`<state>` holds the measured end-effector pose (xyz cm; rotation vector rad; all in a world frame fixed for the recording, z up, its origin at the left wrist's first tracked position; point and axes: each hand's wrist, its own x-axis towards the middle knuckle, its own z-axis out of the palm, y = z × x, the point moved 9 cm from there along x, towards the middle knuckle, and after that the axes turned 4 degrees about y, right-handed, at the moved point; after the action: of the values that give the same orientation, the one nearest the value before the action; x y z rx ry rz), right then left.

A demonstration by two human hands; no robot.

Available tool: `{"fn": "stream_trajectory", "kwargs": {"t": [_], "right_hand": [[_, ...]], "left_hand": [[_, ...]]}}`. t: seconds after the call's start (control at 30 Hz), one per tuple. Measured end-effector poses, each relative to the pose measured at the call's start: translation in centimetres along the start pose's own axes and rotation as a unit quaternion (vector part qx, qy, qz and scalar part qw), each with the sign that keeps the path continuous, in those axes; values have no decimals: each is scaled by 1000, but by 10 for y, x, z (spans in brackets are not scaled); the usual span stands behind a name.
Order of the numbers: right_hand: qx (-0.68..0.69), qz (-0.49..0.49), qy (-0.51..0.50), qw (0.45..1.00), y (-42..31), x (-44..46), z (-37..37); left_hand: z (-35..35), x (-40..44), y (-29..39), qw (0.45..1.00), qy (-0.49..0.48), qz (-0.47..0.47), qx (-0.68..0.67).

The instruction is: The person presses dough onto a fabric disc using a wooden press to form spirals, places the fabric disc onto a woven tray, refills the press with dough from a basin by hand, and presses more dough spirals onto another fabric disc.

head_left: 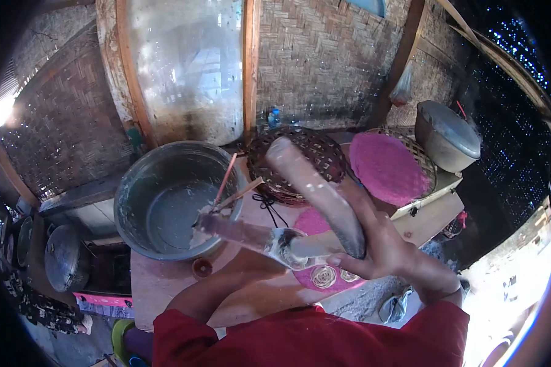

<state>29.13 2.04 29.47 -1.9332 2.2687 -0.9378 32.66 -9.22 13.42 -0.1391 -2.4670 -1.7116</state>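
Observation:
My right hand [376,244] is closed on a long wooden piece [315,186], pale at its far end and dark near my palm. Beside my thumb is a wooden press-like tool [242,235], with a wet, pale-smeared hollow part. My left forearm [232,275] reaches under this tool, and the tool hides most of the left hand, so its fingers cannot be made out. Below lies a pink round mat [306,278] bearing coils of pale strands [323,277].
A large grey basin [165,205] with sticks at its rim stands on the wooden table [150,287]. Behind are a woven basket [297,137], a pink disc [386,168] and a lidded pot [447,137]. Another pot [66,257] sits at the left.

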Motion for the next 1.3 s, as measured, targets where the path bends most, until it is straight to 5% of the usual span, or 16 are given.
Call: {"fn": "stream_trajectory", "kwargs": {"t": [0.1,0.2,0.27,0.3,0.37,0.4,0.43,0.53,0.67,0.73,0.83,0.97,1.07,1.3], "right_hand": [[-5,-6,-38,999,11,-4,7],[5,19,-74,997,30,-11,12],[-1,11,-78,997,42,-16,11],[3,14,-87,996,60,-17,12],[142,62,-113,981,105,-28,7],[244,116,-141,952,126,-38,5],[411,211,-214,861,145,-59,9],[620,201,-331,682,169,-115,44],[593,239,-128,758,195,-116,20],[568,239,-93,782,211,-123,15],[416,295,-111,853,247,-140,23],[349,343,-134,862,296,-159,30],[484,375,-153,776,337,-179,49],[457,420,-146,771,374,-185,59]], "left_hand": [[28,5,3,994,-18,-21,-106],[64,22,1,998,-52,24,28],[66,33,-12,997,-5,-64,32],[73,43,-30,986,-16,-41,-159],[61,64,-29,986,-23,5,-166],[51,75,-17,992,-16,17,-126],[33,83,-15,994,44,65,-75],[6,111,33,988,38,138,-53],[-10,143,49,971,23,103,-215],[-29,154,31,845,212,55,-488],[-3,197,-6,851,272,-7,-449],[28,234,-49,824,335,-123,-440],[44,250,-91,796,414,-168,-410],[68,260,-158,767,451,-217,-401]]}}
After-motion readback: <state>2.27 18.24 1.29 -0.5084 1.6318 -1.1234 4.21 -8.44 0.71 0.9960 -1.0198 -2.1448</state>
